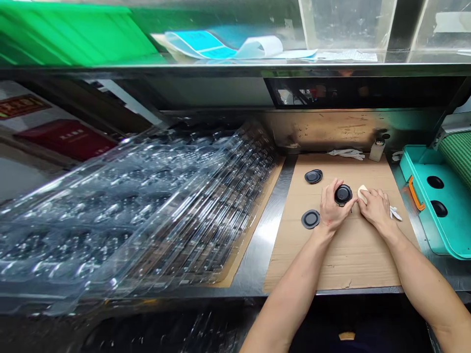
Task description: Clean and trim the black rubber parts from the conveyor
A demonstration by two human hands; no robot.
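My left hand (331,205) grips a round black cap-like part (343,195) by its rim, its face turned up. Close beside it, my right hand (374,206) pinches a small cream-coloured pad (362,194), which may be a sponge or cloth. The pad is just right of the black part. On the cardboard sheet (353,260), left of my hands, lie a flat black ring-shaped disc (310,219) and, farther back, some stacked black discs (313,176). A white tool-like piece (395,213) lies partly hidden behind my right wrist.
Stacked clear plastic trays (121,211) fill the left side. A teal bin (456,215) with an orange handle and two black round parts stands right, beside a green conveyor belt (458,154). White gloves (347,154) and a small bottle (377,149) lie at the back, under a metal shelf (235,71).
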